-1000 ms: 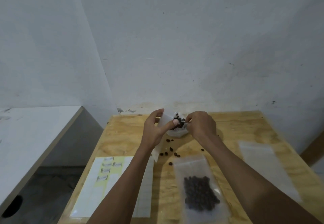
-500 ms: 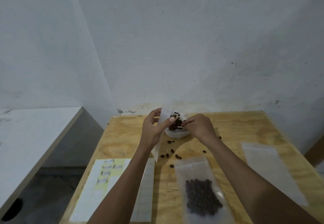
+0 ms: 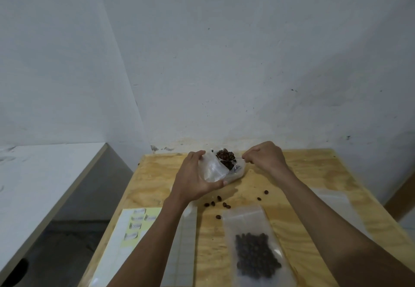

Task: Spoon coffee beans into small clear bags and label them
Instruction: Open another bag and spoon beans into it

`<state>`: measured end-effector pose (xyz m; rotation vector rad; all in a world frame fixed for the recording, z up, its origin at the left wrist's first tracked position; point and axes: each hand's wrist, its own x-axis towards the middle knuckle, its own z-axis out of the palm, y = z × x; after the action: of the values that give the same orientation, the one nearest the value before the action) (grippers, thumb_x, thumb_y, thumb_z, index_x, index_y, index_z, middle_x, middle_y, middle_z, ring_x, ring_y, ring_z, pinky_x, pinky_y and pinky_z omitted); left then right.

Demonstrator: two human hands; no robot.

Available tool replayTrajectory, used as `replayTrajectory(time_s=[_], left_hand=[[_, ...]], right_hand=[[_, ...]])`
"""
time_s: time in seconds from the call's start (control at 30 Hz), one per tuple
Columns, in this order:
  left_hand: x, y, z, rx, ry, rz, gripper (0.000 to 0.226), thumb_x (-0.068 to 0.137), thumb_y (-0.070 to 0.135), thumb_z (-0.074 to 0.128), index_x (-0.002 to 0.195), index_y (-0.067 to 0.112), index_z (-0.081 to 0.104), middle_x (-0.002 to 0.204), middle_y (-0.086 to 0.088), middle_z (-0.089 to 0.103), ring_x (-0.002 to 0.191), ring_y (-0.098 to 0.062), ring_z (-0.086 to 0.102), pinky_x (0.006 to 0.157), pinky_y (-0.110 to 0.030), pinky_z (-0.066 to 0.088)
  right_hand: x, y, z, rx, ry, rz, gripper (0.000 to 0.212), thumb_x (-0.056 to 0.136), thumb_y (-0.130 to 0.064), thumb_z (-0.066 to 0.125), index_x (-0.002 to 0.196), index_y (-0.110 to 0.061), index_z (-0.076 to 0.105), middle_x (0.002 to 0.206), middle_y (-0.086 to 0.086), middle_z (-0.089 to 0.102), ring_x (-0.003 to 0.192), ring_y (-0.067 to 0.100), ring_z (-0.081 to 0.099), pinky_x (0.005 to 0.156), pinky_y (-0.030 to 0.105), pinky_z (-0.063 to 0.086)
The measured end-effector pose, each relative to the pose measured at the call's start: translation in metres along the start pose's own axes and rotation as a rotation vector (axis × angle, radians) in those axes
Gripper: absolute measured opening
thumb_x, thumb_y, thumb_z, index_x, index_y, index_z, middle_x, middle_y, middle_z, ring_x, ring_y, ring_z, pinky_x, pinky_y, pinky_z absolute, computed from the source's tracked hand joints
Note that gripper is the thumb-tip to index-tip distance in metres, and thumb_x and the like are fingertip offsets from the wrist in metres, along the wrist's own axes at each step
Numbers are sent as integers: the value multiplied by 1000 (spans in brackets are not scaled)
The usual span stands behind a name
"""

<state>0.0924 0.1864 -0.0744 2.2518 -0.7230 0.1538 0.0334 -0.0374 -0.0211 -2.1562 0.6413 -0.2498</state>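
My left hand (image 3: 194, 178) grips a small clear bag (image 3: 212, 170) near the far edge of the wooden table (image 3: 303, 174). My right hand (image 3: 266, 158) pinches the thin handle of a clear spoon (image 3: 225, 155) heaped with coffee beans, held just above the bag's mouth. Under the spoon sits a clear container (image 3: 235, 173) with more beans in it. A filled clear bag of beans (image 3: 254, 249) lies flat at the near edge. A sheet of labels (image 3: 137, 226) lies at the near left.
Loose beans (image 3: 221, 203) are scattered on the table between the container and the filled bag. An empty clear bag (image 3: 332, 201) lies flat on the right, partly under my right forearm. A white shelf (image 3: 45, 167) stands to the left, with a gap down to the floor.
My right hand has lifted the spoon, loaded with beans, out of the container and drawn back to the right. My left hand has turned the bag up toward the spoon.
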Motion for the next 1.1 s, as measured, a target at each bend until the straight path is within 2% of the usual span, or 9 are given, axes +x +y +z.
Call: replayTrajectory(time_s=[0.2, 0.27, 0.4, 0.5, 0.6, 0.73, 0.87, 1.0, 1.1], left_hand=[[4, -2, 6, 102, 45, 20, 121, 56, 87, 71, 146, 11, 45, 129, 2, 54, 117, -16, 51, 92, -32, 48], [5, -1, 8, 91, 70, 9, 117, 58, 82, 72, 146, 11, 44, 129, 1, 53, 117, -16, 50, 91, -28, 43], [9, 5, 13, 75, 116, 13, 113, 61, 82, 72, 144, 10, 46, 128, 1, 54, 115, -15, 51, 90, -25, 39], [9, 8, 14, 53, 121, 18, 112, 60, 84, 69, 143, 12, 48, 125, 2, 56, 113, -14, 52, 88, -24, 40], [6, 5, 11, 34, 132, 5, 115, 58, 88, 65, 142, 12, 49, 123, 3, 55, 111, -13, 51, 87, -27, 44], [5, 3, 5, -122, 149, -83, 115, 58, 85, 69, 146, 14, 47, 131, 5, 52, 118, -11, 50, 94, -32, 48], [13, 8, 9, -332, 171, -181, 111, 56, 81, 76, 143, 17, 52, 134, 7, 54, 122, -12, 53, 100, -36, 50], [24, 15, 17, -444, 141, -240, 106, 54, 83, 75, 137, 19, 57, 130, 5, 60, 119, -14, 58, 93, -33, 53], [32, 18, 20, -546, 139, -267, 103, 51, 89, 74, 127, 20, 65, 121, 4, 69, 112, -16, 65, 90, -39, 58]], right_hand=[[-1, -14, -18, -70, -37, -39, 14, 72, -20, 75, 79, -11, 83, 82, 8, 79, 84, 24, 76, 79, 44, 64], [-6, -18, -18, -114, -45, -68, 14, 71, -22, 73, 79, -15, 83, 81, 5, 79, 84, 26, 76, 79, 47, 64], [-17, -26, -16, -249, -76, -188, 14, 83, -21, 73, 81, -30, 84, 79, -16, 75, 65, 11, 70, 61, 30, 59], [-22, -33, -16, -352, -13, -274, 17, 86, -20, 71, 88, -33, 83, 81, -14, 73, 60, 13, 66, 52, 23, 48], [-21, -33, -22, -343, 104, -274, 18, 87, -20, 69, 91, -34, 81, 76, -8, 74, 62, 14, 66, 53, 26, 52], [-14, -23, -17, -417, 183, -189, 20, 91, -16, 66, 92, -29, 81, 76, -8, 70, 60, 12, 59, 49, 22, 42], [-13, -11, 2, -488, 135, -145, 20, 92, -13, 66, 99, -24, 82, 98, 1, 78, 76, 21, 68, 59, 26, 48], [-15, -2, 20, -561, 174, -179, 26, 87, -4, 62, 100, -17, 81, 102, 6, 73, 87, 28, 69, 65, 30, 52], [-19, 0, 28, -570, 128, -164, 16, 92, -15, 66, 97, -16, 81, 98, 6, 74, 85, 27, 69, 63, 30, 50]])
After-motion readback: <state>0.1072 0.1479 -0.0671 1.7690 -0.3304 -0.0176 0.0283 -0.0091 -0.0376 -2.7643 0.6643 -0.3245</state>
